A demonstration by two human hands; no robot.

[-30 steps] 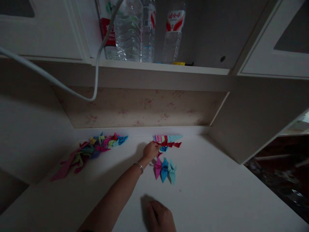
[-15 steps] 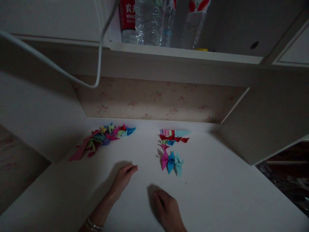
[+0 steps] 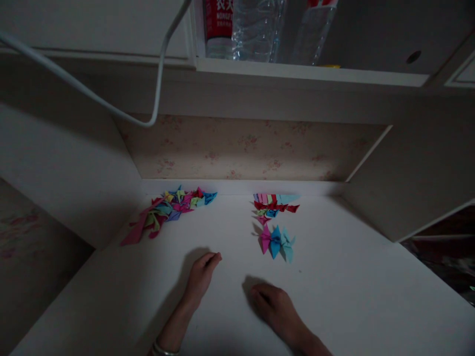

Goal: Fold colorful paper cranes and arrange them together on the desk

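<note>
My left hand [image 3: 201,275] lies on the white desk [image 3: 334,296], fingers together and lightly curled, holding nothing I can see. My right hand [image 3: 272,305] rests palm down beside it, fingers stretched flat, empty. Beyond the hands stand three folded paper cranes [image 3: 276,241], pink, blue and light blue. Behind them is a row of small folded coloured pieces [image 3: 275,202] near the back wall. A heap of coloured paper pieces [image 3: 168,210] lies at the back left.
A shelf [image 3: 308,71] above the desk carries water bottles [image 3: 260,27]. A white cable [image 3: 111,106] hangs across the upper left. Cabinet sides close the desk on left and right; a dark opening shows at the far right.
My left hand drew back from the row of folded pieces toward me and now rests on the desk. The view shifted, and my right hand slid slightly right.
</note>
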